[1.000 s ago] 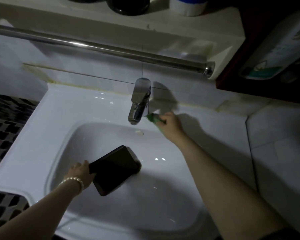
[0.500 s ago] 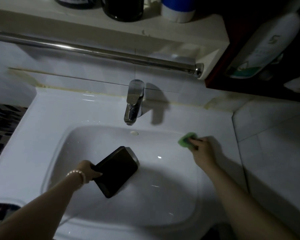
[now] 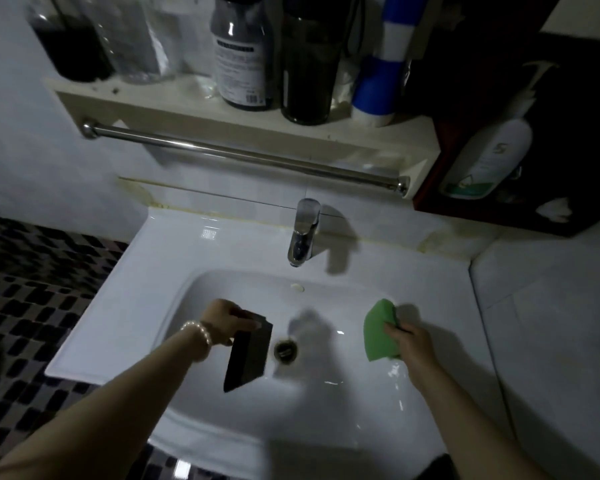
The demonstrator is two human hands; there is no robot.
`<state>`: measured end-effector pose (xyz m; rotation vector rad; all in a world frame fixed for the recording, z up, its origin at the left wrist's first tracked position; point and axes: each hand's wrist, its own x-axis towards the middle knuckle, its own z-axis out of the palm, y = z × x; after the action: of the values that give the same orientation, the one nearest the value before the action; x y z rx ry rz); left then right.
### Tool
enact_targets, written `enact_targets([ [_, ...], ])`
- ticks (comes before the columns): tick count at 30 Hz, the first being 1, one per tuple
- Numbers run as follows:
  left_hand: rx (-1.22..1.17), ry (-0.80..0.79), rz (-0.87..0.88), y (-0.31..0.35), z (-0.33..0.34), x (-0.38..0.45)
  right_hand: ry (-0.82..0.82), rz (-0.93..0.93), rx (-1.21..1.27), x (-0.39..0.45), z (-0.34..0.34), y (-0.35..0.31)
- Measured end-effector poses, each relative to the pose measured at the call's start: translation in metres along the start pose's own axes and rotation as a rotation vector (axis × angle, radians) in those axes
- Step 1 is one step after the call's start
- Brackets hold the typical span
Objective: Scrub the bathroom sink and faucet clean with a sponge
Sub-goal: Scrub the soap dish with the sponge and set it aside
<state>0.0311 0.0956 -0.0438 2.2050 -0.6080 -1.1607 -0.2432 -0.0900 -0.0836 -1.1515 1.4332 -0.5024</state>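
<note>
Left of centre, the left hand grips a dark flat slab above the sink; right of the drain, right-hand fingers pinch the green sponge against the basin's right wall. The sponge looks light, soft and probably wet-slick, best held by its near edge

Light: dim, bluish, you get it from above-front | Glare: small highlights on sink deck and basin | Shadows: faucet casts right, hand shadow mid-basin | Blur: upper-left bottles smeared | Edges: wide-angle bending, dark corners.
</note>
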Motion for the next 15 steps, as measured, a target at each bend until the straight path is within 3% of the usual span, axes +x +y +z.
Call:
enact_targets([
  [3, -0.262, -0.052, -0.216, -0.019, -0.006, -0.008, -0.048, 0.078, 0.068, -0.013, 0.007, -0.003],
  [7, -0.247, -0.073, -0.389, -0.047, 0.000, -0.016, -0.093, 0.146, 0.093, -0.025, 0.015, 0.003],
  [10, -0.257, -0.007, -0.406, -0.058, 0.003, -0.014, -0.093, 0.177, 0.120, -0.033, 0.019, 0.009],
  [15, -0.240, -0.040, -0.381, -0.051, 0.004, -0.012, -0.101, 0.215, 0.173, -0.041, 0.025, 0.012],
])
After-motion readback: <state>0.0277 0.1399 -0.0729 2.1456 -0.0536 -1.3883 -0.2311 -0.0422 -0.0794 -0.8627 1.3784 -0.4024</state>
